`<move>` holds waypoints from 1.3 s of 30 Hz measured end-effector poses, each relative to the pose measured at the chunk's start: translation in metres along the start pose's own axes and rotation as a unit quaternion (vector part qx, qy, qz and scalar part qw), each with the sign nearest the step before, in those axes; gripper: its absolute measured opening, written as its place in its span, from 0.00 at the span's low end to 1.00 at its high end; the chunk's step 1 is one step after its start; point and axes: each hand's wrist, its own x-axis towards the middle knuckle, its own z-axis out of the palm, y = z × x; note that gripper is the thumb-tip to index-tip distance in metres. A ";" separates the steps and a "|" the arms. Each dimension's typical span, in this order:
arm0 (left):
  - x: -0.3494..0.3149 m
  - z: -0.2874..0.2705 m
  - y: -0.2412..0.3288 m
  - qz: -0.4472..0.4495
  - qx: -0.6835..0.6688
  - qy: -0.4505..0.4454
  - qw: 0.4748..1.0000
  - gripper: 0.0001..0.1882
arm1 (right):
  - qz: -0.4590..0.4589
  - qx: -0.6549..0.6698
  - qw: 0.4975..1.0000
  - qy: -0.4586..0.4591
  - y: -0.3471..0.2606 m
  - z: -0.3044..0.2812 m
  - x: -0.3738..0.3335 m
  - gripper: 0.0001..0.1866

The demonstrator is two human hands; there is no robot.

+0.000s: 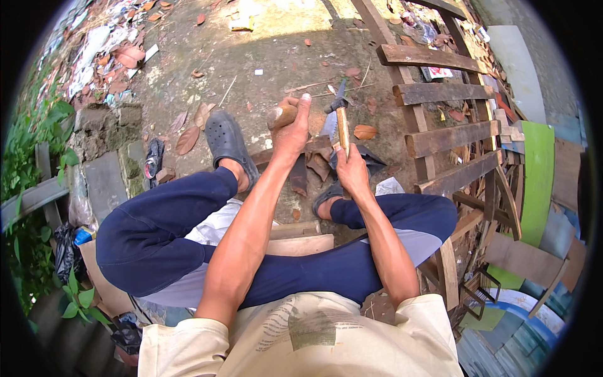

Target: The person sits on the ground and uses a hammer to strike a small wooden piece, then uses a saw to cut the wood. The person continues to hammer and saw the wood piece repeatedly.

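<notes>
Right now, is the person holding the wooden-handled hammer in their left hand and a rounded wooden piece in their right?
No, it is swapped. The head view shows the right hand gripping the wooden-handled hammer, while the left hand holds the rounded wooden piece.

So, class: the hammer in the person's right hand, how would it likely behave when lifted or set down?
The hammer would probably feel top-heavy: its dark metal head sits at the far end of a slim wooden handle. It looks stiff, not floppy. The right hand grips it low on the handle, so the head would likely tend to swing or tip forward.
</notes>
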 end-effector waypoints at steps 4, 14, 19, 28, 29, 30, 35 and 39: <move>0.000 0.001 0.002 0.000 -0.018 -0.003 1.000 0.19 | 0.064 -0.002 0.986 -0.153 0.035 0.000 0.021 0.24; -0.004 -0.005 -0.001 -0.017 0.017 -0.044 0.999 0.19 | 0.104 0.126 0.966 -0.200 0.018 0.002 0.030 0.18; -0.004 -0.014 0.001 -0.002 0.018 -0.069 0.997 0.19 | 0.094 0.180 0.979 -0.033 0.004 -0.005 0.031 0.19; -0.004 -0.010 0.003 0.000 0.012 -0.074 0.997 0.18 | 0.093 0.206 0.971 -0.076 0.006 0.007 0.013 0.21; 0.003 -0.012 0.000 0.017 -0.008 -0.082 0.996 0.18 | 0.081 0.217 0.972 -0.034 0.002 0.000 0.018 0.22; 0.003 -0.015 -0.004 0.006 -0.009 -0.082 0.997 0.18 | 0.082 0.192 0.978 -0.002 0.000 -0.005 0.018 0.22; 0.010 -0.020 -0.014 0.003 -0.031 -0.115 0.993 0.16 | 0.026 0.061 0.986 -0.153 0.027 0.024 0.004 0.23; 0.022 -0.029 -0.018 0.015 -0.035 -0.147 0.988 0.16 | 0.099 0.153 0.980 -0.085 0.016 0.018 -0.005 0.20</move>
